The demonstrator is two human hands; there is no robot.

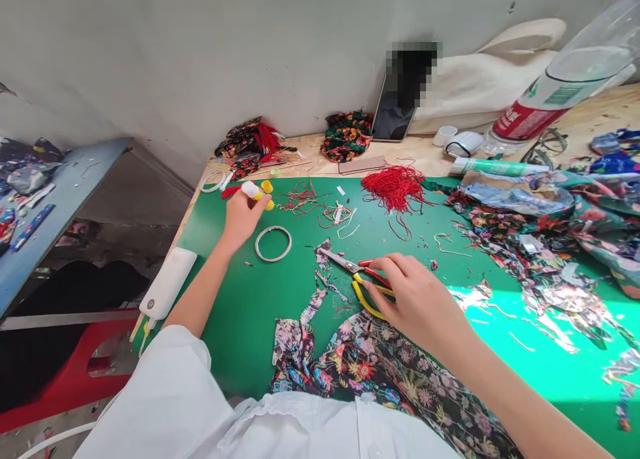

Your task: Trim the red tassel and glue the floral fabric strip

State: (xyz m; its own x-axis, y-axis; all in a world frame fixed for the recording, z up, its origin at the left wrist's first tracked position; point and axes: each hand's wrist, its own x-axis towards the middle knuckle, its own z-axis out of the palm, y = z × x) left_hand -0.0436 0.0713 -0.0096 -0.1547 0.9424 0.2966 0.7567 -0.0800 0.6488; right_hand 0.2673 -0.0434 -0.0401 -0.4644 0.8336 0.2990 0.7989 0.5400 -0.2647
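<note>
- A white power bank is seen at the green mat's left edge;
- a white-and-yellow tube is gripped by the left hand, a metal ring lying just beside;
- yellow-handled pliers are pinched by the right hand, beside red-handled scissors, above floral fabric;
- red threads are heaped further back

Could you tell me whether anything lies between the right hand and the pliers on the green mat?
Nothing visible does. The right hand already rests on the yellow-handled pliers, fingers on the handles. The left hand is apart, holding a white-and-yellow tube near the metal ring.
</note>
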